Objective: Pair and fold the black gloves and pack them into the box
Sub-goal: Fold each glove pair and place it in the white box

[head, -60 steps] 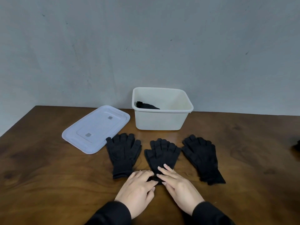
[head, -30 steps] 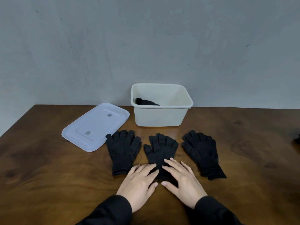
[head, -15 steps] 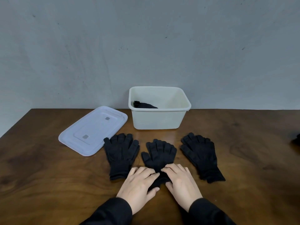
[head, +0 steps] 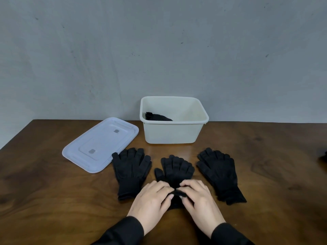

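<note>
Three black gloves lie flat in a row on the wooden table, fingers pointing away from me: a left glove, a middle glove and a right glove. My left hand and my right hand meet over the middle glove's cuff, each pinching a fold of it between curled fingers and thumb. Behind the gloves stands an open cream box with a folded black glove bundle inside at its left.
The box's translucent white lid lies flat to the left of the box, touching the left glove's fingertips. A dark object shows at the table's right edge. A grey wall rises behind the table.
My hands went from lying flat on the middle glove's cuff to curling their fingers and pinching up the cuff fabric. The other gloves, box and lid stayed put.
</note>
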